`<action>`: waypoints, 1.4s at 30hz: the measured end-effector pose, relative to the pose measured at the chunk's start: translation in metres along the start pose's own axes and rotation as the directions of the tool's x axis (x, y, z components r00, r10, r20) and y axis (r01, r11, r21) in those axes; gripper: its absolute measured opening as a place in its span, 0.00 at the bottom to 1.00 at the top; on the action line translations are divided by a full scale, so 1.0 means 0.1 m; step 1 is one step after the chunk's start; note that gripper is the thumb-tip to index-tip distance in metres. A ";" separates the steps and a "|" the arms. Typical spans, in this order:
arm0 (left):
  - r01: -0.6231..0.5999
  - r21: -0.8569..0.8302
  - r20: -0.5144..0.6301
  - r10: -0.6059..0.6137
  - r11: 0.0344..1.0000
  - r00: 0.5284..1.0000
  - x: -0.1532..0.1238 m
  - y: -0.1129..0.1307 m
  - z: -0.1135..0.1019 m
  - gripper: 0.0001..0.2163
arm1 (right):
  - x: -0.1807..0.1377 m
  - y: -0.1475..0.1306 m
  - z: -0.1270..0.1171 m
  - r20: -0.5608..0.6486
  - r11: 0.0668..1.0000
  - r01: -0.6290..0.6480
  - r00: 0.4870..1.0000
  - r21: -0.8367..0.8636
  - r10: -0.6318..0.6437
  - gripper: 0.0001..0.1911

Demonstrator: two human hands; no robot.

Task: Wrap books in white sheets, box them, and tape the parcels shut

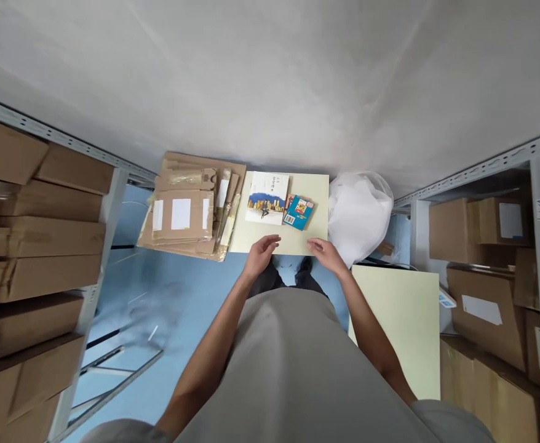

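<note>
Head view: left hand (263, 249) and right hand (325, 252) seen empty, fingers loosely spread, at near edge of bench (313, 184). Book (267, 198) laid flat toward far side; small blue pack (299, 212) just beside it on right. Book judged light, stiff, glossy cover likely slippery; best gripped by long edges. Flattened cartons (187, 209) stacked left, white plastic bag (360, 212) right. Blue floor (159, 289); carton-filled shelves (39, 246) on both sides.

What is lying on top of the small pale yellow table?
A white skyline-cover book beside a small blue pack. The left hand and right hand are at the table's near edge. Flattened brown cardboard covers its left edge.
</note>
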State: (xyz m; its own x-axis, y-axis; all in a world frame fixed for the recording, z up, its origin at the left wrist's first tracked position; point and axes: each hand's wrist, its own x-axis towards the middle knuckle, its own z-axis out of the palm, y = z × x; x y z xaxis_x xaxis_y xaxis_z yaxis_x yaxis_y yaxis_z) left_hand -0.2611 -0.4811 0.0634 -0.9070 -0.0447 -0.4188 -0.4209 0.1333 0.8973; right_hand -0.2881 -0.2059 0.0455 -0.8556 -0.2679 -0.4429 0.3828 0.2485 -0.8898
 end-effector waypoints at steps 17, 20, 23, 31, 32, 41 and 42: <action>0.416 0.517 -0.186 -0.377 0.748 0.908 1.80 -0.29 -1.06 0.28 | 1.57 -0.15 1.37 -0.127 0.912 -0.257 0.966 -0.319 0.227 0.28; 0.414 0.518 -0.143 -0.401 0.749 0.905 1.81 -0.29 -1.14 0.30 | 1.60 -0.08 1.50 -0.187 0.902 -0.297 0.951 -0.314 0.248 0.30; 0.397 0.517 -0.110 -0.401 0.758 0.909 1.80 -0.25 -1.19 0.32 | 1.59 -0.05 1.60 -0.229 0.899 -0.319 0.939 -0.299 0.257 0.34; -0.010 0.553 0.137 -0.080 0.833 0.987 1.58 0.18 -1.32 0.11 | 1.57 -0.16 1.78 -0.296 0.912 -0.358 0.909 -0.201 0.292 0.33; -0.105 0.516 0.196 0.002 0.850 0.981 1.51 0.28 -1.33 0.10 | 1.55 -0.20 1.79 -0.293 0.920 -0.359 0.906 -0.154 0.305 0.32; -0.455 0.138 0.570 0.305 0.879 0.763 0.99 1.00 -1.31 0.11 | 0.91 -0.61 1.35 -0.449 0.894 -0.181 0.813 0.410 0.371 0.38; -0.446 0.131 0.577 0.297 0.886 0.761 0.97 1.01 -1.28 0.11 | 0.77 -0.63 1.27 -0.513 0.897 -0.140 0.779 0.420 0.361 0.37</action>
State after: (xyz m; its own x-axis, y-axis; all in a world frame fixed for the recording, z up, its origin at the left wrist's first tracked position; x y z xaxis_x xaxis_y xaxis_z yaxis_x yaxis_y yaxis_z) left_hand -0.3938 -0.5991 0.1309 -0.8063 0.5765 -0.1323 0.0334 0.2678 0.9629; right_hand -0.3340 -0.3606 0.0538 -0.7067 0.3585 -0.6100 0.6091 -0.1306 -0.7823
